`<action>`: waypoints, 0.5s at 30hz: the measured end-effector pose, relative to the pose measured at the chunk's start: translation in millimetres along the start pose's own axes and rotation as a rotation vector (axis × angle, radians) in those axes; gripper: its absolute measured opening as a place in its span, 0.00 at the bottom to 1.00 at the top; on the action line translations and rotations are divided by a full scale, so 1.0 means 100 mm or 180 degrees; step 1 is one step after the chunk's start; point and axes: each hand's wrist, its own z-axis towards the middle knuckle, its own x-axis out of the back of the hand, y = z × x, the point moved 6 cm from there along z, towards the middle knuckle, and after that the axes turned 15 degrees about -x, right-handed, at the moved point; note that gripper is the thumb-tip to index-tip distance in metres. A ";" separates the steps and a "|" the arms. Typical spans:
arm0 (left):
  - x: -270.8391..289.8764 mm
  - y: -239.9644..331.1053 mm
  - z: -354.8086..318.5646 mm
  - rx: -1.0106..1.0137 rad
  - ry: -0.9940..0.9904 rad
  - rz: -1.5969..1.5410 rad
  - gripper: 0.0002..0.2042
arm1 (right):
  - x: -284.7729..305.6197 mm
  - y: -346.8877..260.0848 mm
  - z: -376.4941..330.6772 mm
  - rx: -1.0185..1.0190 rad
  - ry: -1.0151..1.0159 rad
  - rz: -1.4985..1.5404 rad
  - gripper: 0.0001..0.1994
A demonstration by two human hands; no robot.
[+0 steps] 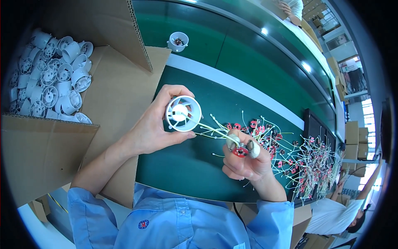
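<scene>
The left hand (155, 124) is gripping a white round fan housing (183, 113) above the green worktop (186, 166), fingers closed around its rim. At four o'clock from it, the right hand (244, 159) is pinching a small red coil (239, 152) between its fingertips, its pale wires (209, 128) reaching up to the housing. A pile of red coils (298, 162) is lying at three o'clock. A cardboard box (37, 145) of white housings (54, 83) is sitting at nine o'clock.

Bright, even overhead lighting. Small glare spots reflect on the glossy green tabletop (232, 50) at the far side. Shadows soft and faint. Centre sharp; strong fisheye bending and black vignette at the rim; far-right windows overexposed.
</scene>
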 end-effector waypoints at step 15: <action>-0.02 -0.04 0.00 0.0325 -0.0176 0.0246 0.30 | -0.34 -0.25 -0.04 0.0632 -0.0894 -0.0269 0.18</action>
